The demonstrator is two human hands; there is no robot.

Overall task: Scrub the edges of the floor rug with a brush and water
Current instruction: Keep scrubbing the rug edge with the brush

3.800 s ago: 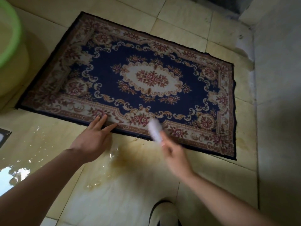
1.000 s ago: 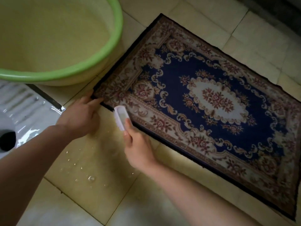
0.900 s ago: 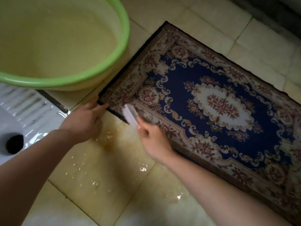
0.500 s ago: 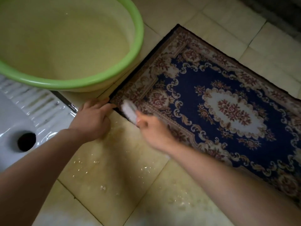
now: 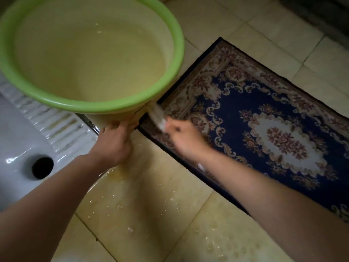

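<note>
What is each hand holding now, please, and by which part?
The right hand has its grip on the white brush, at its near end. The left hand rests by the rug corner; a hold cannot be told.

Single head-worn view, wide-angle, facing forward and steeply down at the tiled floor [image 5: 151, 214]; close range, low over it. Green basin [image 5: 178, 53] upper left, rug [image 5: 264, 91] running off right edge, forearms [image 5: 56, 195] entering from bottom corners.
</note>
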